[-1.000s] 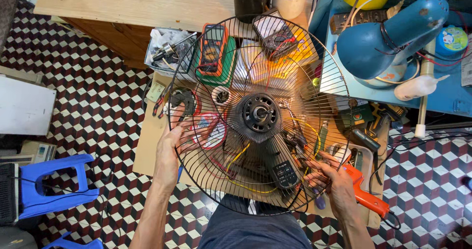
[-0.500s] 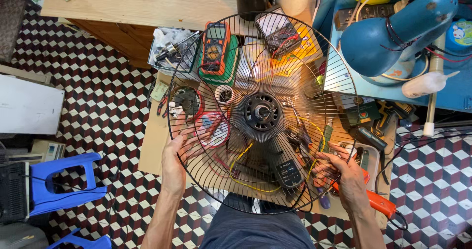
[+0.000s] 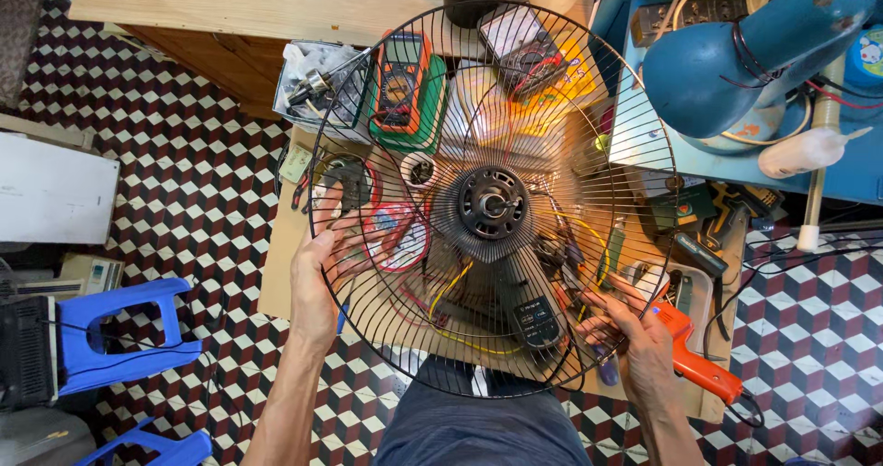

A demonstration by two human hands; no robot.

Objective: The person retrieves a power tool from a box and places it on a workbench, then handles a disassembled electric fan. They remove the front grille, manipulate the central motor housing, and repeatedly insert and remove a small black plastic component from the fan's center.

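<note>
A round black wire fan guard (image 3: 644, 135) with a dark hub (image 3: 494, 202) at its middle is held up flat over a low work board. My left hand (image 3: 317, 277) grips the guard's left rim. My right hand (image 3: 635, 342) grips its lower right rim. Through the wires I see a multimeter in a green and orange case (image 3: 402, 87), a second meter (image 3: 520, 50), coloured wires, screwdrivers and a small black remote-like box (image 3: 536, 322) on the board.
A blue fan motor housing (image 3: 745, 57) rests on a blue table at the upper right. An orange glue gun (image 3: 692, 360) lies right of my right hand. A blue plastic stool (image 3: 115, 337) stands at the left on the chequered tile floor. A wooden table (image 3: 267, 1) runs along the top.
The guard has shifted a little rightward and looks nearer. My left hand has slid up its left rim. My right hand still holds the lower right rim.
</note>
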